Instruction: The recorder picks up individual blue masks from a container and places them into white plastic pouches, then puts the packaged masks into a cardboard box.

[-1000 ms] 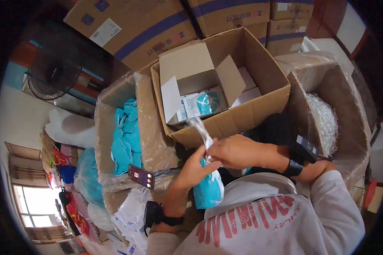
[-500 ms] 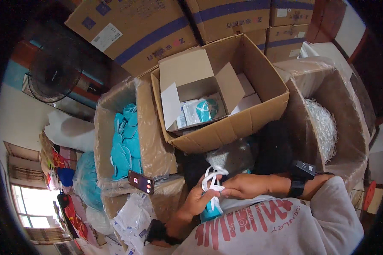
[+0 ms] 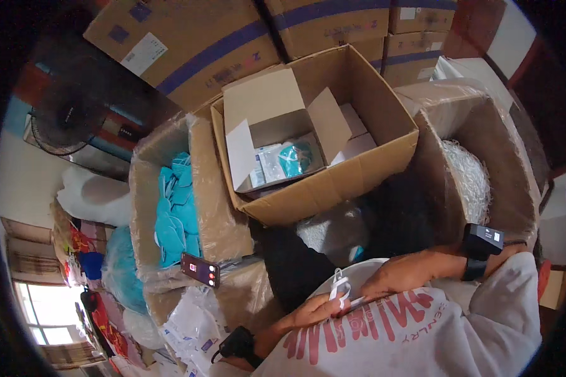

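My left hand is closed in front of my shirt, with a looped white elastic strap standing up from its thumb and fingers. Just to its right, my right hand pinches a white bit of strap, its fingertips partly hidden by the shirt front. Whatever else the hands hold is out of sight. Left of me, a plastic-lined box holds a heap of teal masks. A big bundle of white straps lies in the lined box on the right.
Ahead stands a large open carton with a smaller white box inside, holding a bagged teal mask. A phone sits at the left box's near edge, above clear packets. Taped cartons stack behind; a fan stands far left.
Both hands have come down and closer to my body, and have drawn slightly apart. The teal mask seen under my left hand is now hidden. The whole view has shifted a little.
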### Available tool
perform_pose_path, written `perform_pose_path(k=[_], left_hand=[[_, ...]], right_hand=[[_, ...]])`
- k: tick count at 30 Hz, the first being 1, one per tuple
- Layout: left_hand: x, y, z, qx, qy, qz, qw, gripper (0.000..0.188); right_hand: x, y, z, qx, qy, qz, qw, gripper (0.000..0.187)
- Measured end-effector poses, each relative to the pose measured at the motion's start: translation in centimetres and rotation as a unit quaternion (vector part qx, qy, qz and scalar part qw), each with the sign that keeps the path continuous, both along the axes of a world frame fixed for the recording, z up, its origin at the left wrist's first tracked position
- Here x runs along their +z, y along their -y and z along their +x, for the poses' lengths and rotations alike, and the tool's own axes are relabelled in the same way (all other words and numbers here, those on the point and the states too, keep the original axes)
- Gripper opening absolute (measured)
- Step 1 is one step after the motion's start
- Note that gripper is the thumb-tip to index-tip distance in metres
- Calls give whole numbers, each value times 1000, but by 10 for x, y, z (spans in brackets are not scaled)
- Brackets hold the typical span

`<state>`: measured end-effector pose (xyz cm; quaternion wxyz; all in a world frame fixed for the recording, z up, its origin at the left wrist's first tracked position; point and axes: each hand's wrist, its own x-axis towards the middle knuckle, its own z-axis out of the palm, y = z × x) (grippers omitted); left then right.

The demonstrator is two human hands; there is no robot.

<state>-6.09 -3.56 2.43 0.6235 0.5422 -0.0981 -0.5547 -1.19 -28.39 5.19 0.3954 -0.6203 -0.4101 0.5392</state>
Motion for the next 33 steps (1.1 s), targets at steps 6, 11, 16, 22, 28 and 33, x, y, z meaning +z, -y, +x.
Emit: perform_pose_path(k=[6,11,16,22,28,33], left_hand=[[17,7,-2,1,-21,3,1000,33],[14,10,-5,33,-73,17,997,35],[29,17,-2,35,-117,103,987,40],[-4,9,-8,4,-90,0,996,40],[9,19,-3,-12,-140,82,987,38],[-5,13,-4,65,-97,-65,991,36]], right_hand=[[15,21,-5,-6,43,-45,998,18],[15,44,-11,-26,-28,-12,999,16],[22,58,-13,-34,-54,-41,997,16],[10,65,-22,-45,-95,-45,993,29],[16,70,-26,-70,-171,-63,981,28],[4,64,-21,-24,-155,-66,985,24]])
